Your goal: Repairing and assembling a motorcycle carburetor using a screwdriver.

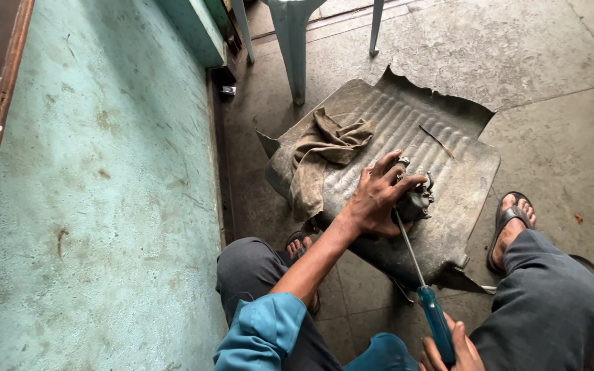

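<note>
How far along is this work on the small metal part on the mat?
Done: mat laid out, rag beside the part. In hand: left hand steadies the dark metal part while right hand holds a blue-handled screwdriver to it. Left: the part looks unopened; no loose screws visible.

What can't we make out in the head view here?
- Metal part: mostly hidden under the left hand; its type is unclear.
- Screwdriver tip: hidden behind the left hand and the part.
- Right hand: cut off by the bottom edge.
- Plastic chair: only legs show; top edge cuts it.
</note>
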